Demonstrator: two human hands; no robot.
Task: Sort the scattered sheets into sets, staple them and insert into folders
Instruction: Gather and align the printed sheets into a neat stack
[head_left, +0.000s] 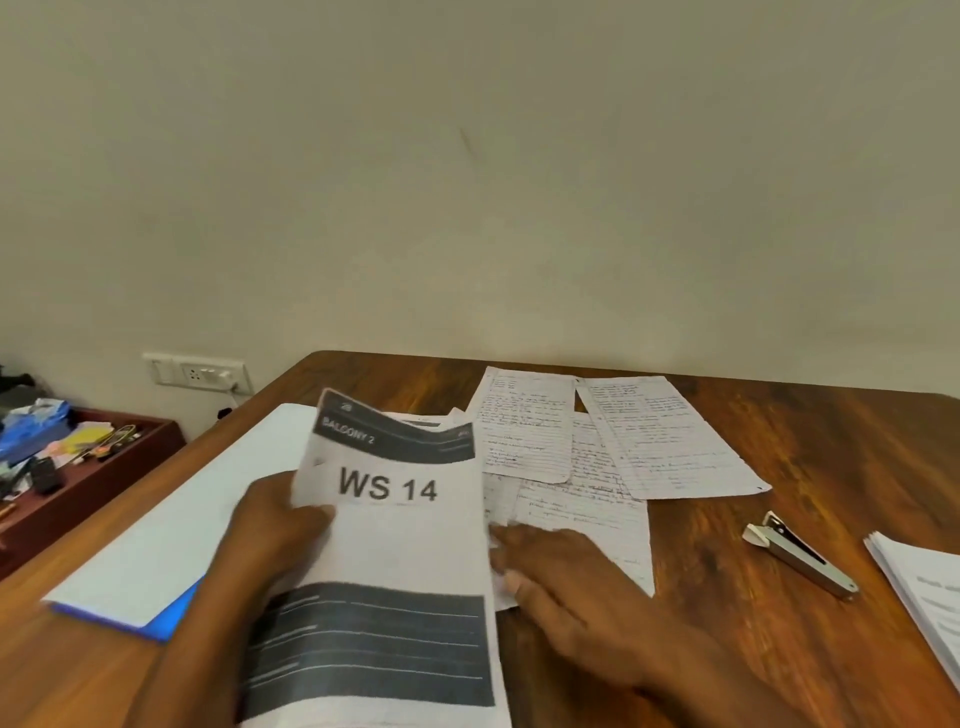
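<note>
Wooden table (779, 447) fills the lower frame, handwritten sheets (613, 447) scattered at centre right. Centre-low, the left hand (275, 525) pinches the printed "WS 14" sheets (395, 540); the right hand (561, 571), fingers loosely spread, rests on their edge. Squaring those edges before reaching for the stapler (800, 553) at right seems wise.

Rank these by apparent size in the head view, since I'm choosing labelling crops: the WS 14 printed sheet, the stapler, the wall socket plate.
1. WS 14 printed sheet, largest, though it is held nearest the camera.
2. and 3. Stapler and wall socket plate look alike in extent; unranked.
</note>
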